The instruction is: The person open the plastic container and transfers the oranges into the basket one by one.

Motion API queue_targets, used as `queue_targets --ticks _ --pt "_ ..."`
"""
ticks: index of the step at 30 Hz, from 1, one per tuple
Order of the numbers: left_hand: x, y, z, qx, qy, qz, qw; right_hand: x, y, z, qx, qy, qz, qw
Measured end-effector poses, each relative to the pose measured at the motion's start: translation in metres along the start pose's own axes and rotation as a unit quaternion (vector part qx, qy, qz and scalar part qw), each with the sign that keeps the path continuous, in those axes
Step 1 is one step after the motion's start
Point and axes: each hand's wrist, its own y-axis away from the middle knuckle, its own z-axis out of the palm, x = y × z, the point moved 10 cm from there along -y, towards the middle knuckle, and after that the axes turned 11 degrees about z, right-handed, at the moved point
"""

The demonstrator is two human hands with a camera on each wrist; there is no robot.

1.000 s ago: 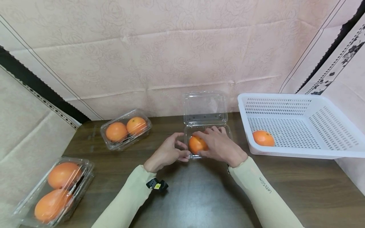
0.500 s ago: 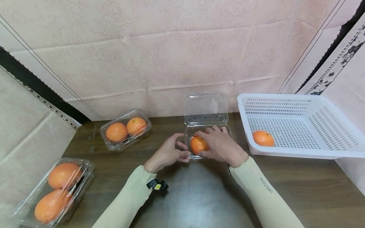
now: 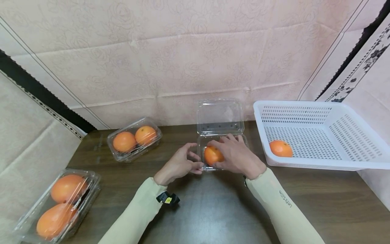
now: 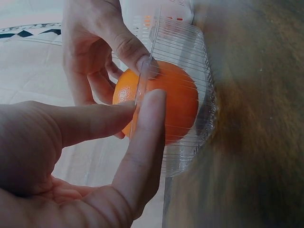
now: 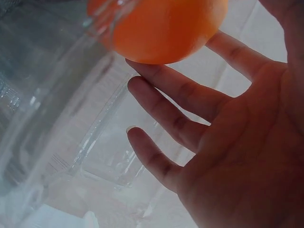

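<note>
An open clear plastic clamshell box [image 3: 220, 117] stands near the back of the table, its lid raised against the cloth. Inside its tray, towards the left, sits an orange [image 3: 212, 155]. My right hand [image 3: 236, 156] reaches over the tray and holds this orange between thumb and fingers; in the right wrist view the fingertips are against the orange [image 5: 166, 35]. With thumb and a finger, my left hand [image 3: 182, 163] pinches the box's left rim, as the left wrist view shows. The right part of the tray is hidden under my right hand.
A white perforated basket [image 3: 307, 162] at the right holds another orange [image 3: 281, 148]. Two closed clamshells, a back one [image 3: 122, 157] and a front-left one [image 3: 80, 225], each contain two oranges. Patterned cloth [image 3: 170, 67] hangs behind the brown table [image 3: 195, 217].
The orange under my right hand has shifted slightly to the right in the tray. Both hands stay almost where they were, the left one still at the rim.
</note>
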Motion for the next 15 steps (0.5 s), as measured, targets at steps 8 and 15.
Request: queue_targets --ticks 8,15 --pt "0.0002 -0.0006 0.0008 -0.001 0.002 0.0 1.0 -0.0019 0.0019 -0.0036 0.013 0.005 -0.01 0.9999" --pt "-0.0006 -0.0003 0.0004 0.002 -0.006 -0.006 1.0 0.0 0.0023 -0.0053 0.012 0.0 -0.004 0.9999"
